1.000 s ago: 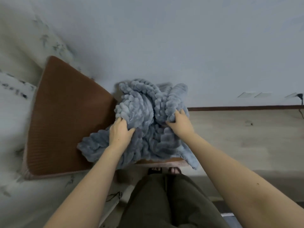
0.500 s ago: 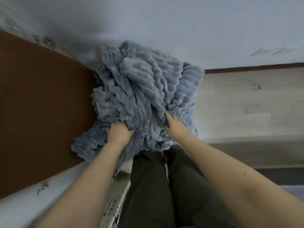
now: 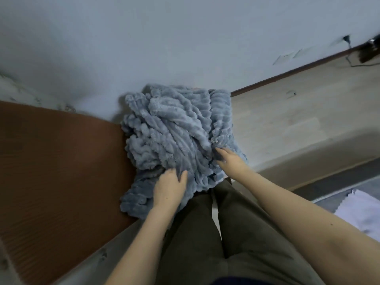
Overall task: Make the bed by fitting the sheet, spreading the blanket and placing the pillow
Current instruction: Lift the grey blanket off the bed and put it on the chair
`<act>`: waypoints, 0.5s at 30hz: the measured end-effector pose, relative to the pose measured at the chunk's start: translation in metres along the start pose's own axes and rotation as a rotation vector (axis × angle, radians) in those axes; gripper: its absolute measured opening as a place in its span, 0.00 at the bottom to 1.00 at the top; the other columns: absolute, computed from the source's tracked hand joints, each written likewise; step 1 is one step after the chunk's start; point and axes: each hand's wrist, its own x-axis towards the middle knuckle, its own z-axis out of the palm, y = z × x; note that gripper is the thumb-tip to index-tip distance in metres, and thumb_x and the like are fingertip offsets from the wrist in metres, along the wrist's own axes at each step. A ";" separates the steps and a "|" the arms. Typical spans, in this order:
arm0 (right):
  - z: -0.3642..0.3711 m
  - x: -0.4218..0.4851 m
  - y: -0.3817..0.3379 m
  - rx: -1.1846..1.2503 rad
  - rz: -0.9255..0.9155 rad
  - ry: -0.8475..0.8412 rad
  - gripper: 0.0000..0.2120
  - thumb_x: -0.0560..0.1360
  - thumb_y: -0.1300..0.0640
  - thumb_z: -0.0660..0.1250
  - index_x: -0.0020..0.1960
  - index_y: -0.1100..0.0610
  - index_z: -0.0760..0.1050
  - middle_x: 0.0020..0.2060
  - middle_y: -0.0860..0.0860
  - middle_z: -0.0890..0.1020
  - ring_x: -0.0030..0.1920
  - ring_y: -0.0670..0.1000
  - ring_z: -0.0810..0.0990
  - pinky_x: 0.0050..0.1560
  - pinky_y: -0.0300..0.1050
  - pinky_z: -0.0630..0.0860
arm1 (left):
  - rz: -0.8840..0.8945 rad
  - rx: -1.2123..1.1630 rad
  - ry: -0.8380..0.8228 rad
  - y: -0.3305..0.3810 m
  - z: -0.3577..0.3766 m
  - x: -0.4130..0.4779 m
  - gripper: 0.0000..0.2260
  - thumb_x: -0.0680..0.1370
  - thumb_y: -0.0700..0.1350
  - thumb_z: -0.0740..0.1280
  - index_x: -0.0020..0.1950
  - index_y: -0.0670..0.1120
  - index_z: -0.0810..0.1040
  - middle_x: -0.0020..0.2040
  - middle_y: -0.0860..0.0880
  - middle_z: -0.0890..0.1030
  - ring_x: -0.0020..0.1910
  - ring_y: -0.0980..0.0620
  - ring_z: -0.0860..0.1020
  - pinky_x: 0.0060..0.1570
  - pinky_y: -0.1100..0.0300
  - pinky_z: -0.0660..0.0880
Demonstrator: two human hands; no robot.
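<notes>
At the mattress's near right corner, blanket [image 3: 181,136] is bunched in a thick heap, part on the brown mattress [image 3: 61,171], part hanging off the edge over my legs. Left hand [image 3: 169,189] sits on the lower folds, fingers curled into the fabric w/ thumb clamped on top, so it's gripping blanket. Right hand [image 3: 231,161] is at the heap's right side, fingers pushed into a fold; looks like a pinch on the cloth but fingertips are buried, so I call it a hold w/ some doubt.

Progress check: mattress surface shows bare brown ribbed cover, no fitted sheet over it that I can see. A pale patterned cloth [image 3: 12,89] lies along the far left edge by the wall, and more pale fabric runs along the near edge; could be the sheet, can't tell. So sheet step looks not done, or at least not shown done. Blanket is still a lump, not spread at all. No pillow in view.

Judgement: early days, maybe just handling the blanket to move or unfold it. Left to do: sheet fitted, blanket opened flat across the mattress, pillow placed at the head. Floor [image 3: 287,120] to the right; pale cloth [image 3: 359,210] lies on it near me.
</notes>
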 end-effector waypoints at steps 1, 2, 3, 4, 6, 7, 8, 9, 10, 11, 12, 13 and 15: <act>0.000 -0.015 0.004 0.025 0.016 0.015 0.26 0.81 0.54 0.59 0.78 0.50 0.57 0.77 0.51 0.58 0.74 0.53 0.63 0.68 0.44 0.63 | 0.057 -0.126 -0.076 0.004 -0.001 -0.005 0.21 0.81 0.56 0.58 0.62 0.42 0.76 0.62 0.46 0.78 0.60 0.47 0.76 0.58 0.61 0.69; 0.001 -0.031 0.008 0.057 0.036 0.037 0.26 0.81 0.53 0.59 0.77 0.49 0.57 0.77 0.50 0.58 0.73 0.53 0.64 0.68 0.44 0.64 | 0.118 -0.204 -0.156 0.007 -0.001 -0.010 0.20 0.81 0.55 0.60 0.66 0.42 0.74 0.65 0.47 0.76 0.65 0.48 0.73 0.60 0.62 0.66; 0.002 -0.048 0.014 0.092 0.061 0.064 0.25 0.81 0.52 0.58 0.77 0.49 0.58 0.77 0.50 0.58 0.72 0.53 0.66 0.68 0.45 0.64 | 0.171 -0.230 -0.224 0.010 -0.001 -0.014 0.21 0.81 0.54 0.60 0.69 0.43 0.72 0.68 0.48 0.74 0.68 0.49 0.71 0.62 0.62 0.66; 0.003 -0.066 0.020 0.125 0.090 0.093 0.24 0.82 0.53 0.58 0.77 0.50 0.59 0.77 0.51 0.60 0.72 0.53 0.66 0.67 0.45 0.64 | 0.209 -0.210 -0.283 0.013 0.001 -0.016 0.22 0.81 0.54 0.60 0.71 0.44 0.70 0.70 0.49 0.72 0.70 0.50 0.69 0.64 0.61 0.65; 0.011 -0.104 0.035 0.189 0.165 0.168 0.23 0.81 0.55 0.60 0.75 0.51 0.63 0.75 0.52 0.65 0.71 0.54 0.67 0.67 0.45 0.64 | 0.256 -0.101 -0.375 0.018 0.007 -0.020 0.23 0.81 0.55 0.59 0.73 0.47 0.68 0.72 0.49 0.70 0.71 0.51 0.68 0.66 0.59 0.66; 0.016 -0.124 0.043 0.227 0.213 0.205 0.23 0.80 0.56 0.61 0.74 0.52 0.65 0.73 0.53 0.68 0.70 0.55 0.69 0.67 0.45 0.64 | 0.281 -0.049 -0.410 0.021 0.010 -0.022 0.22 0.81 0.56 0.59 0.73 0.47 0.69 0.70 0.49 0.72 0.69 0.51 0.70 0.63 0.61 0.67; 0.022 -0.145 0.052 0.266 0.268 0.226 0.22 0.79 0.56 0.61 0.73 0.53 0.66 0.71 0.54 0.70 0.70 0.55 0.69 0.67 0.45 0.65 | 0.308 -0.006 -0.446 0.024 0.014 -0.024 0.21 0.81 0.56 0.59 0.72 0.48 0.70 0.68 0.49 0.74 0.66 0.52 0.72 0.59 0.63 0.67; 0.030 -0.168 0.062 0.302 0.322 0.235 0.21 0.80 0.56 0.61 0.73 0.54 0.67 0.70 0.55 0.72 0.69 0.55 0.70 0.66 0.44 0.64 | 0.344 0.029 -0.484 0.029 0.017 -0.027 0.21 0.81 0.55 0.60 0.71 0.48 0.72 0.67 0.48 0.76 0.63 0.53 0.74 0.56 0.65 0.67; 0.040 -0.190 0.072 0.336 0.376 0.242 0.21 0.80 0.55 0.61 0.72 0.55 0.68 0.69 0.55 0.73 0.68 0.55 0.71 0.66 0.44 0.64 | 0.378 0.063 -0.526 0.034 0.020 -0.030 0.20 0.81 0.55 0.61 0.70 0.48 0.73 0.66 0.49 0.77 0.62 0.54 0.74 0.55 0.66 0.66; 0.051 -0.214 0.082 0.381 0.430 0.255 0.20 0.80 0.55 0.61 0.71 0.55 0.69 0.68 0.55 0.74 0.68 0.55 0.72 0.65 0.43 0.64 | 0.409 0.105 -0.569 0.041 0.025 -0.034 0.19 0.81 0.54 0.61 0.69 0.48 0.74 0.65 0.49 0.77 0.61 0.55 0.75 0.55 0.66 0.67; 0.064 -0.238 0.091 0.448 0.488 0.272 0.19 0.81 0.54 0.61 0.70 0.56 0.70 0.67 0.54 0.76 0.67 0.54 0.73 0.64 0.42 0.65 | 0.442 0.163 -0.611 0.047 0.030 -0.038 0.19 0.81 0.53 0.61 0.68 0.47 0.74 0.65 0.49 0.77 0.61 0.54 0.75 0.55 0.66 0.68; 0.079 -0.263 0.098 0.530 0.547 0.294 0.18 0.80 0.54 0.62 0.69 0.56 0.72 0.65 0.53 0.77 0.65 0.53 0.75 0.63 0.40 0.66 | 0.480 0.229 -0.651 0.054 0.036 -0.043 0.18 0.81 0.53 0.62 0.68 0.47 0.75 0.64 0.49 0.78 0.61 0.54 0.75 0.55 0.65 0.68; 0.115 -0.311 0.108 0.709 0.669 0.344 0.17 0.80 0.55 0.63 0.67 0.57 0.74 0.63 0.53 0.79 0.63 0.51 0.76 0.62 0.39 0.67 | 0.555 0.355 -0.734 0.069 0.050 -0.054 0.17 0.80 0.52 0.62 0.66 0.47 0.76 0.63 0.49 0.79 0.59 0.55 0.76 0.53 0.66 0.68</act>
